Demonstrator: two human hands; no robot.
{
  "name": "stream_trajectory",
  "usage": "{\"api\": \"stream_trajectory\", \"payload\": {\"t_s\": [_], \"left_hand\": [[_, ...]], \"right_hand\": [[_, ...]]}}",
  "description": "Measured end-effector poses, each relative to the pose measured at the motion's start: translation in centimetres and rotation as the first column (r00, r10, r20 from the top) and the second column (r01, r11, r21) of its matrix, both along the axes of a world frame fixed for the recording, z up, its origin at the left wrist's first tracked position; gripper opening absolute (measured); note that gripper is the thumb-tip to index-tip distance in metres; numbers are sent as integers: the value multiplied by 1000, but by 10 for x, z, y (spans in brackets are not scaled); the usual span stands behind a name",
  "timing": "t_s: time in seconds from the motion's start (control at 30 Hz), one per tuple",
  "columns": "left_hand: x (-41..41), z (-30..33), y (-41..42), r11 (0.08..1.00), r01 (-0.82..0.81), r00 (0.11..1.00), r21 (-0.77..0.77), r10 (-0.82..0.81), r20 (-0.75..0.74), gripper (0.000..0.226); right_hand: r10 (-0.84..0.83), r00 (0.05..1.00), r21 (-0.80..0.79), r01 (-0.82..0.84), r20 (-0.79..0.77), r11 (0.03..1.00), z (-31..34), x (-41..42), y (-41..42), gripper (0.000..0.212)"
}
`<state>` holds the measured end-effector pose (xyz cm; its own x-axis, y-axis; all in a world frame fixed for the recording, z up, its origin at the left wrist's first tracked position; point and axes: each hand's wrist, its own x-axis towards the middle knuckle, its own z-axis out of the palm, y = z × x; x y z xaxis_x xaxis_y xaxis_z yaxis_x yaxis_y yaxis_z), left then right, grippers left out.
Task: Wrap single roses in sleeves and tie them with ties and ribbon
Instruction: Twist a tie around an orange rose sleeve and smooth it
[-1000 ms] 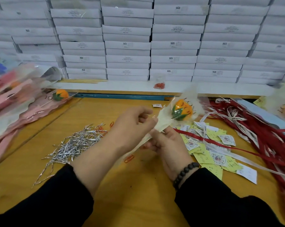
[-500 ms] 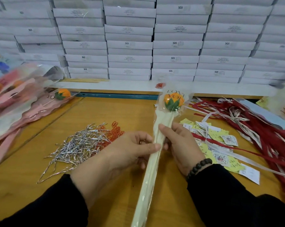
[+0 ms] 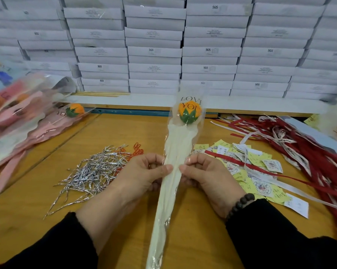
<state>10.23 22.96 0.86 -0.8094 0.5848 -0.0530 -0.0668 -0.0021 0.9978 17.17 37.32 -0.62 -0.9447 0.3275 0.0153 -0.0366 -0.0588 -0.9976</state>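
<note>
The orange rose in its cream plastic sleeve (image 3: pixel 178 152) runs twelve to six o'clock. Left hand (image 3: pixel 142 177) and right hand (image 3: pixel 208 177) pinch its middle; silver twist ties (image 3: pixel 90 173) lie at nine o'clock, nearer the left.

Black sleeves (image 3: pixel 280 239), dark bead bracelet (image 3: pixel 239 205) at right wrist

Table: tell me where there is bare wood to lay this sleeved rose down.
Bare table lies between the silver ties and the sleeved rose, up to the far edge. More bare wood sits near the left sleeve. Right side is crowded: tags and ribbons.
</note>
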Motion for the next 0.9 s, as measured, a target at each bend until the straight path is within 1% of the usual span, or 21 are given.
{"api": "stream_trajectory", "payload": {"t_s": [0.17,0.37,0.43,0.5,0.6,0.7,0.83,0.9], "left_hand": [[2,0,0,1000,-2,999,0,2,-35,8],[4,-4,3,1000,-8,1000,21,8,-19,14],[3,-6,4,1000,-6,1000,16,6,-16,14],[3,-7,5,1000,-14,1000,17,15,-21,10],[2,-7,6,1000,-14,999,20,15,-47,5],[4,-6,5,1000,7,998,10,-7,-58,7],[0,-2,1,1000,-29,998,5,29,-49,14],[-2,-1,0,999,-34,999,6,34,-24,13]], "right_hand": [[12,1000,-98,-11,10,995,2,3,-3,8],[-91,995,-15,92,48,996,3,6,-3,7],[-100,992,-15,102,77,995,2,5,-3,4],[-76,992,-36,80,96,996,0,4,-3,2],[-23,995,-34,27,98,999,-2,3,-4,12],[-35,996,-13,36,83,999,-2,3,-5,12],[-44,998,1,44,48,999,-3,3,-4,22],[-43,998,-4,43,36,999,-2,3,-4,28]]}}
